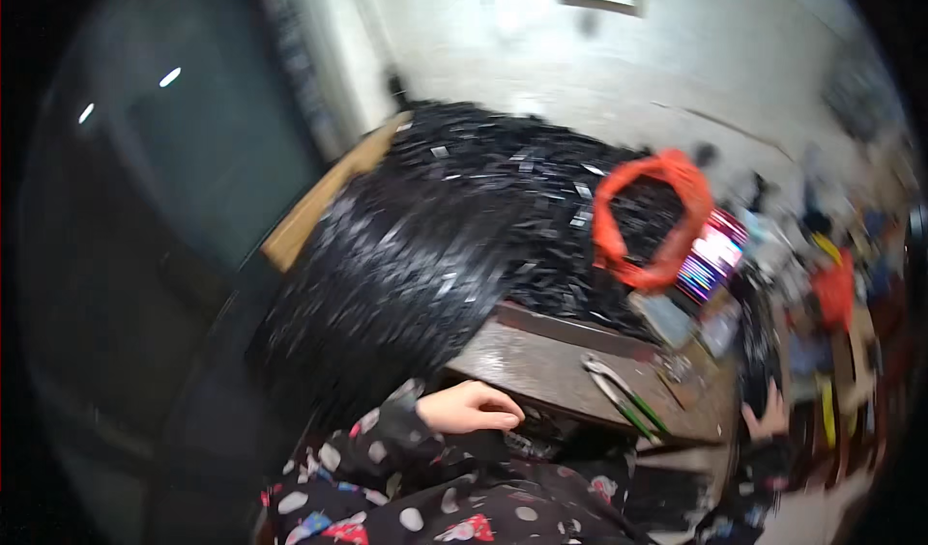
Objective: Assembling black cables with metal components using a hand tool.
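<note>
My left hand (471, 407) hovers by the front edge of the wooden table (527, 352), its fingers loosely bent and nothing visible in them. To its upper left, a large sheet of long black strips (387, 274) hangs over the table's left side. Far right, my right hand (768, 415) has its fingers spread against a bundle of glossy black material (757, 337); the picture is blurred there. Between the hands lie pliers (623, 400) with green handles, their jaws toward the far side.
A heap of short black pieces (541, 197) covers the table's back. An orange-red plastic bag (607, 241), rolled open, holds more of them. Beside it leans a lit phone (713, 250). A metal bar (570, 332) edges the heap. Cluttered boxes (860, 361) stand right; a wooden board (329, 197) stands left.
</note>
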The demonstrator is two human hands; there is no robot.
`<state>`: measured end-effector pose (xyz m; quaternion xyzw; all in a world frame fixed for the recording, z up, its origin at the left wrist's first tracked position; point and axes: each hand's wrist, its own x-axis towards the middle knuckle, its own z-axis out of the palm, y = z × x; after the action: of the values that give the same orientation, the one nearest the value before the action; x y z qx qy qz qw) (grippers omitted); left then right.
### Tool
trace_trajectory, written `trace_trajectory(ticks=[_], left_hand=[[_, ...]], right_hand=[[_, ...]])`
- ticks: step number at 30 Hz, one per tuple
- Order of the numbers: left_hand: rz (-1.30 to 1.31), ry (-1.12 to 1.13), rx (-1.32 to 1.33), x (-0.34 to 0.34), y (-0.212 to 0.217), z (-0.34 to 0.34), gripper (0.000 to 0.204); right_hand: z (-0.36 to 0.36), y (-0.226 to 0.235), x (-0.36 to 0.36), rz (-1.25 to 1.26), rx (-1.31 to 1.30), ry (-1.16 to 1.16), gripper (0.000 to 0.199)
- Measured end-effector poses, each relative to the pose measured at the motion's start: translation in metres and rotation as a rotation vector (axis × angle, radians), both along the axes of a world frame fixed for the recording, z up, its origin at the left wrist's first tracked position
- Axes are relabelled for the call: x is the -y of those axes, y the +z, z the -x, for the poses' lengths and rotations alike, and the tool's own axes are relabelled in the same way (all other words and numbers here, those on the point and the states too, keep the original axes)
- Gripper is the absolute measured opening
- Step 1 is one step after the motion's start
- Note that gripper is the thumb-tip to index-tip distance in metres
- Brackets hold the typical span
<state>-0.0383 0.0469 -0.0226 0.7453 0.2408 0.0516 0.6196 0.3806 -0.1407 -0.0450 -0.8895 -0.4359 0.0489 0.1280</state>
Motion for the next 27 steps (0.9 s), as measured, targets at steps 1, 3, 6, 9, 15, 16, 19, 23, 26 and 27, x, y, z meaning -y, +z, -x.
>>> trace_trajectory(ticks=[1,3,6,9,15,16,19,23,26,27], left_hand=[[-0.076,0.041,-0.052,-0.005,0.005,0.011,0.025],[-0.226,0.274,-0.115,-0.026,0.009,0.034,0.023],[-0.844,0.787,-0.323,-0.070,0.007,0.068,0.021],[-0.817,0.939,-0.844,-0.102,-0.016,0.118,0.027],[-0.913,0.938,-0.973,-0.100,-0.031,0.105,0.030],[-0.906,0.963,-0.964,-0.096,-0.035,0.114,0.028],[-0.817,1.058,-0.855,-0.102,-0.032,0.115,0.025],[-0.791,0.979,-0.790,-0.111,-0.019,0.119,0.018],[-0.838,1.083,-0.800,-0.100,-0.015,0.129,0.016],[-0.888,1.062,-0.696,-0.112,-0.029,0.127,0.018]], right_hand=[[-0.026,-0.021,0.010,0.047,0.045,-0.009,0.071],[-0.072,-0.058,0.020,0.114,0.110,-0.013,0.073],[-0.043,-0.041,0.000,0.351,0.126,-0.210,0.069],[-0.038,-0.041,-0.013,0.430,0.273,-0.234,0.064],[0.019,0.011,-0.001,0.299,0.498,-0.259,0.056],[0.036,0.017,-0.009,0.307,0.506,-0.236,0.056],[0.056,0.033,-0.007,0.300,0.432,-0.173,0.049],[0.067,0.016,-0.010,-0.034,0.296,0.149,0.036],[0.103,0.011,-0.037,-0.172,0.105,0.437,0.034],[0.116,0.009,-0.044,-0.210,0.072,0.514,0.033]])
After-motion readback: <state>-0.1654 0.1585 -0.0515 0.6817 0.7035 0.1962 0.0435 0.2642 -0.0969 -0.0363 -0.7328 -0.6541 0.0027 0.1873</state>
